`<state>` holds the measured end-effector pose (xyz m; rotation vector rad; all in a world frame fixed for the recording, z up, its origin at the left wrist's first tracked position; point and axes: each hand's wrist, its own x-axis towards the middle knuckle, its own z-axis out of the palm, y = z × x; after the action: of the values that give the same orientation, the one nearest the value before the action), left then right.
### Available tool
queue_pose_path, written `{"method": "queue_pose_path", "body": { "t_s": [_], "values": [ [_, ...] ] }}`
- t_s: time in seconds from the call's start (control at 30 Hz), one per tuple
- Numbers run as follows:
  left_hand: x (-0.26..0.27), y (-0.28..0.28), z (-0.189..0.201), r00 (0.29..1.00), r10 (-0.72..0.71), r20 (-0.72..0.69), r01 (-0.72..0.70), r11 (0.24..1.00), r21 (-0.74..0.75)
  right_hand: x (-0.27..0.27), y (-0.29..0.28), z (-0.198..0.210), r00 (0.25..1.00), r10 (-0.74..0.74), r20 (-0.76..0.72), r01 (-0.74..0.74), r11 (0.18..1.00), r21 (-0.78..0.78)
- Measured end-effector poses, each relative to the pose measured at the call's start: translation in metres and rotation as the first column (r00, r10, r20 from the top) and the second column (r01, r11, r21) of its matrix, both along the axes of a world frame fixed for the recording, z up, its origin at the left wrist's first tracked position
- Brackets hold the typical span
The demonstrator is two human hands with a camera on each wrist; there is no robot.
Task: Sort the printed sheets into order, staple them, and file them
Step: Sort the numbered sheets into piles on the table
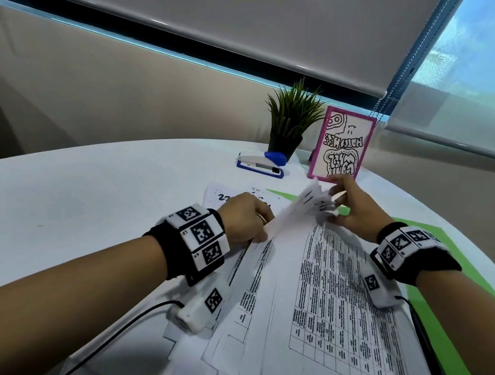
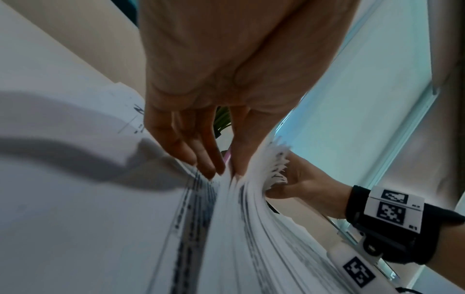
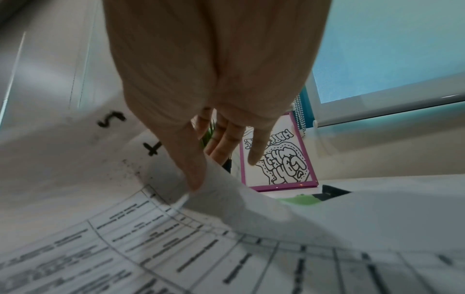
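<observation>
A fanned stack of printed sheets with tables lies on a green folder on the white table. My left hand presses straight fingertips onto the sheets at the stack's far left edge. The far corners of the sheets stand lifted and fanned, and my right hand pinches them, its thumb curling one corner over. Handwritten numbers mark the lifted corners. A blue and white stapler lies beyond the sheets, apart from both hands.
A small potted plant and a pink-framed drawing stand behind the stapler, close to my right fingers. One more marked sheet lies beyond my left hand. A black cable runs off the table's near left edge.
</observation>
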<state>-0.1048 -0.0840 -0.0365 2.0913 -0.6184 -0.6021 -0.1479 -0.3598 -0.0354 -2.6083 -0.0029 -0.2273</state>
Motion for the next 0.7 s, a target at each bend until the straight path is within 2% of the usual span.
{"method": "queue_pose_path", "body": {
  "t_s": [0.07,0.13,0.17,0.23,0.3,0.37,0.43,0.57,0.7],
  "values": [
    [-0.003,0.002,0.004,1.0,-0.027,0.004,0.027,1.0,0.005,-0.001,-0.003,0.0,1.0,0.029,-0.007,-0.029,0.997,-0.073],
    [-0.004,0.003,0.009,0.998,-0.068,0.004,0.067,0.996,0.052,-0.002,-0.007,-0.001,0.997,0.082,0.011,-0.077,0.973,-0.215],
    [-0.003,0.004,0.011,0.997,-0.078,0.005,0.077,0.994,0.083,-0.003,-0.008,-0.001,0.995,0.1,0.006,-0.096,0.969,-0.226],
    [0.001,0.004,0.014,0.999,-0.046,0.008,0.044,0.991,0.128,-0.006,-0.007,-0.001,0.995,0.101,-0.014,-0.102,0.987,-0.12],
    [0.006,0.002,0.012,0.997,0.064,0.047,-0.071,0.985,0.159,-0.009,-0.009,0.0,0.997,0.078,-0.028,-0.078,0.997,-0.014],
    [0.008,-0.001,0.007,0.983,0.173,0.064,-0.182,0.966,0.186,-0.01,-0.011,-0.001,0.995,0.087,-0.049,-0.086,0.996,0.033],
    [0.008,-0.003,0.003,0.976,0.211,0.052,-0.217,0.957,0.191,-0.011,-0.01,-0.001,0.994,0.099,-0.046,-0.095,0.993,0.075],
    [0.007,-0.004,-0.002,0.984,0.173,0.038,-0.177,0.962,0.208,-0.014,-0.002,0.003,0.988,0.117,-0.1,-0.097,0.978,0.186],
    [0.005,0.003,-0.004,0.996,0.084,-0.017,-0.083,0.995,0.06,-0.011,-0.002,0.003,0.991,0.128,-0.05,-0.121,0.986,0.119]
  ]
}}
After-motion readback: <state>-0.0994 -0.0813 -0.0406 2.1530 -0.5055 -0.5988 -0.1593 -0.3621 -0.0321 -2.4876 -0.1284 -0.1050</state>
